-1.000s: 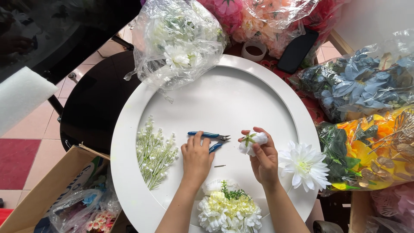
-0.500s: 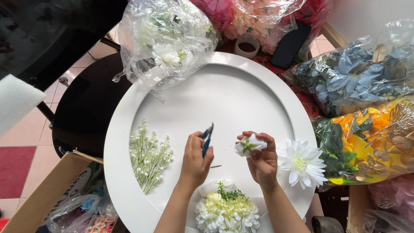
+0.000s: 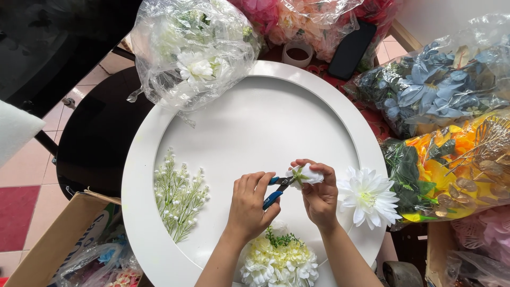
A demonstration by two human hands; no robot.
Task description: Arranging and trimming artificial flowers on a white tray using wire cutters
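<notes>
Over the white round tray, low centre, right hand has its fingers clamped on a small white flower, stem end turned toward the cutters so the blades can reach it. Left hand w/ fingers wrapped round the blue-handled cutters, tips at the stem. Big white flower lies just right; green sprig left; cream bunch below.

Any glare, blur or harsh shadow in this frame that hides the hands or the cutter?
Head view: sharp, evenly lit; the left hand on the blue-handled cutter and the right hand holding the small white flower head read clearly. Head view: glare only on the clear plastic bags; soft shadows on the round white tray.
</notes>
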